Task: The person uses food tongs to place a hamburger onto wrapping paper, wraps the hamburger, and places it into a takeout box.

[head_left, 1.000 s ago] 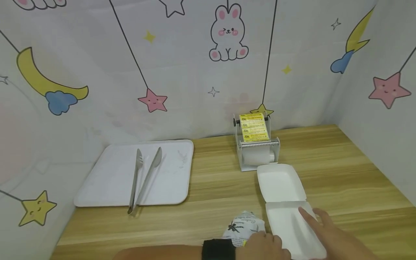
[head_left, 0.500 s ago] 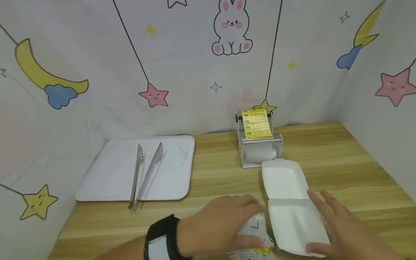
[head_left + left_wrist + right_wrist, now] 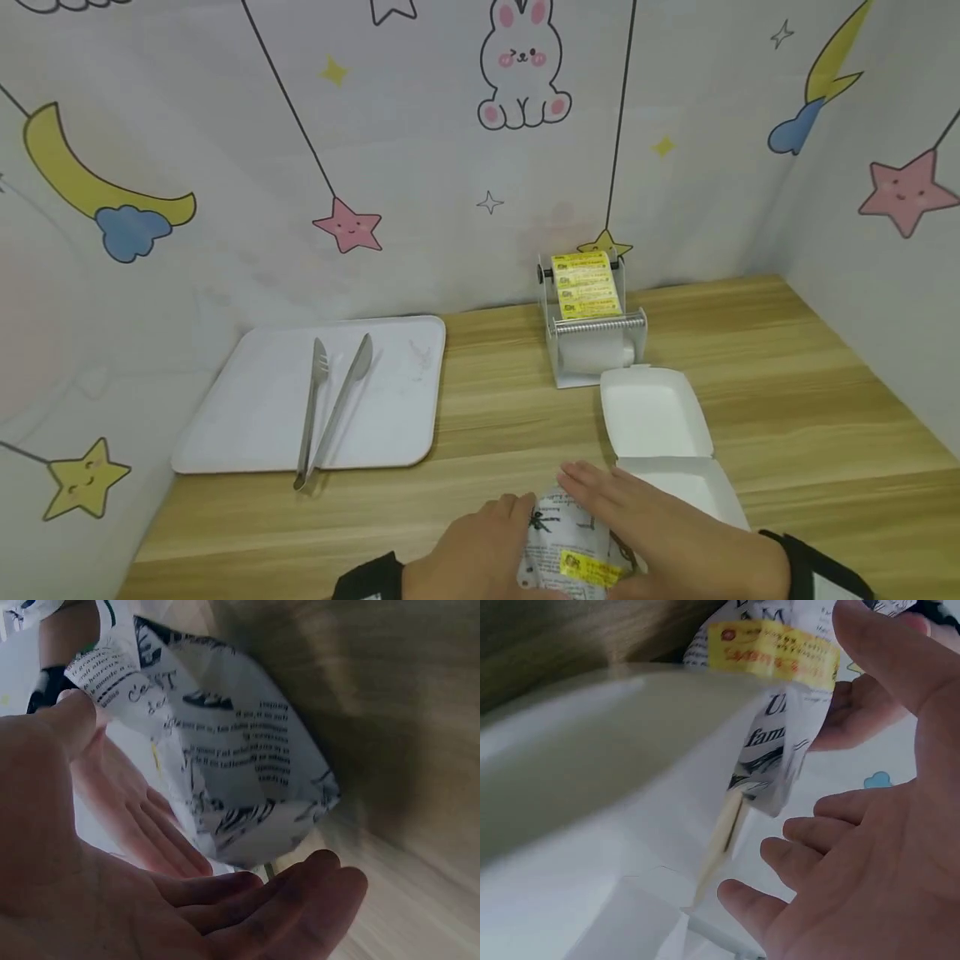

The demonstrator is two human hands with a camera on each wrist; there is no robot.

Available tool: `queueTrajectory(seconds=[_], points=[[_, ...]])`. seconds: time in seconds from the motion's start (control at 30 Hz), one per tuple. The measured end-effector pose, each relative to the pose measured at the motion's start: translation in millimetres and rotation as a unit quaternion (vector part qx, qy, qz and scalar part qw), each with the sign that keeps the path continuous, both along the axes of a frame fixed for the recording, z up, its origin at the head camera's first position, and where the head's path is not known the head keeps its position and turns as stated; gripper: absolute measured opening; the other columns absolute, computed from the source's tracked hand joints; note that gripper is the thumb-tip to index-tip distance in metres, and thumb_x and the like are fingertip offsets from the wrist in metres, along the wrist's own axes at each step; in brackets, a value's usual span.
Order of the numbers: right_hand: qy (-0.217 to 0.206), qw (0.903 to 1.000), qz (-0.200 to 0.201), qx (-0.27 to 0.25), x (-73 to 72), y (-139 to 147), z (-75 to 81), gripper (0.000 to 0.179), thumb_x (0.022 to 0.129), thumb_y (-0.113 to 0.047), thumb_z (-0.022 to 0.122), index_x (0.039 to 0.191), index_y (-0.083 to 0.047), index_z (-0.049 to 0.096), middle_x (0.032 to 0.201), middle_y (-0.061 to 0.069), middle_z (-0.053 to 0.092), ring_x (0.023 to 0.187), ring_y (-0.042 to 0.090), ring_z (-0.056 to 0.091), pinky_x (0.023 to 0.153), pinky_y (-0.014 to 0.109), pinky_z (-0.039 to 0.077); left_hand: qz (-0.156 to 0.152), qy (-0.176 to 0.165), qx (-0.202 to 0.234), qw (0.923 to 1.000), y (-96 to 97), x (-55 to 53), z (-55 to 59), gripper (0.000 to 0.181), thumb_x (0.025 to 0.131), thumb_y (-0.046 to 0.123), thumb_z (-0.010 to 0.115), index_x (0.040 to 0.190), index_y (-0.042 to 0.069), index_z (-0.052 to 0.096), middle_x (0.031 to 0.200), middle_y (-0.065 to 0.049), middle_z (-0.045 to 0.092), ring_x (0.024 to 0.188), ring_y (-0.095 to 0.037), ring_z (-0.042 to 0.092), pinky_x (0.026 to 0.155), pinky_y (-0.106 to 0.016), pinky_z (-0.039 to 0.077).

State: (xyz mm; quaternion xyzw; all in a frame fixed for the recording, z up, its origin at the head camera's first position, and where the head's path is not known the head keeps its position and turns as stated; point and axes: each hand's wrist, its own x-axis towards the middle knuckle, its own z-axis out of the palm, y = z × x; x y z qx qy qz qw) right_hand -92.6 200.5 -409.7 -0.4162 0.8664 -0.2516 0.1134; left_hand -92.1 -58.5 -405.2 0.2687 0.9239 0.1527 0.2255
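A parcel wrapped in printed white paper (image 3: 558, 533), with a yellow label (image 3: 588, 568) stuck on it, lies at the front of the table between my two hands. My left hand (image 3: 476, 550) is at its left side with fingers extended. From the right, my right hand (image 3: 675, 533) lies along the parcel's other side, its fingers nearly straight. In the left wrist view, the paper parcel (image 3: 232, 742) stands just beyond the fingers, with a small gap showing. The right wrist view shows the yellow label (image 3: 772, 652) near the right thumb. My right hand covers part of the white clamshell box (image 3: 656, 412).
The clamshell box stands with its lid folded back. Behind it is a label dispenser (image 3: 596, 342) with a yellow roll. To the left, metal tongs (image 3: 341, 408) lie on a white tray (image 3: 255, 400). A patterned cloth wall (image 3: 420, 150) encloses the back and sides.
My left hand has drawn back from over the parcel to its left side. My right hand has left the box's right edge and moved left to the parcel.
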Motion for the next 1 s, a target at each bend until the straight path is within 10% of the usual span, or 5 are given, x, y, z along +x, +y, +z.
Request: queueTrajectory(seconds=[0.17,0.43,0.67,0.83,1.0], points=[[-0.025,0.9993,0.015,0.025,-9.7,-4.9,-9.5,0.101,0.085,-0.039,0.083,0.164,-0.020,0.022,0.165,0.002,0.031,0.149,0.021,0.033,0.123,0.045,0.020,-0.022,0.022,-0.048,0.9984,5.0,1.0,-12.2,0.105,0.075,0.069,0.078,0.149,0.002,0.045,0.134,-0.012,0.061,0.116,-0.018,0.060,0.086,-0.031,0.056],[0.015,0.9990,0.018,0.038,-12.5,-11.9,-19.0,0.095,0.079,-0.054,0.081,0.156,-0.016,0.041,0.154,0.003,0.048,0.141,0.018,0.045,0.124,0.032,-0.006,-0.032,0.015,-0.047,0.9983,4.6,0.9,-20.3,0.108,0.076,0.066,0.079,0.152,0.000,0.039,0.137,-0.014,0.057,0.119,-0.019,0.057,0.087,-0.029,0.056],[0.130,0.9882,0.034,0.074,-10.6,-19.4,-29.3,0.094,0.075,-0.065,0.080,0.145,-0.007,0.054,0.138,0.002,0.062,0.129,0.013,0.056,0.118,0.055,0.026,-0.087,0.120,-0.055,0.9875,0.4,11.3,-33.7,0.105,0.086,0.078,0.058,0.151,-0.003,0.039,0.133,-0.013,0.056,0.116,-0.017,0.055,0.084,-0.026,0.054],[0.217,0.9727,0.039,0.073,-8.0,-21.6,-36.2,0.090,0.079,-0.073,0.071,0.137,-0.005,0.059,0.126,0.002,0.068,0.117,0.011,0.063,0.122,0.028,-0.012,-0.099,0.178,-0.057,0.9773,-2.8,15.9,-41.7,0.104,0.088,0.081,0.048,0.150,-0.001,0.039,0.133,-0.010,0.056,0.117,-0.017,0.054,0.084,-0.031,0.053],[0.268,0.9588,0.037,0.087,-6.0,-25.1,-37.4,0.091,0.083,-0.083,0.054,0.128,-0.004,0.063,0.116,0.003,0.071,0.108,0.012,0.066,0.119,0.032,-0.021,-0.104,0.184,-0.032,0.9768,-3.6,15.1,-43.9,0.101,0.088,0.079,0.052,0.149,-0.001,0.041,0.128,-0.011,0.056,0.112,-0.016,0.054,0.085,-0.026,0.053]])
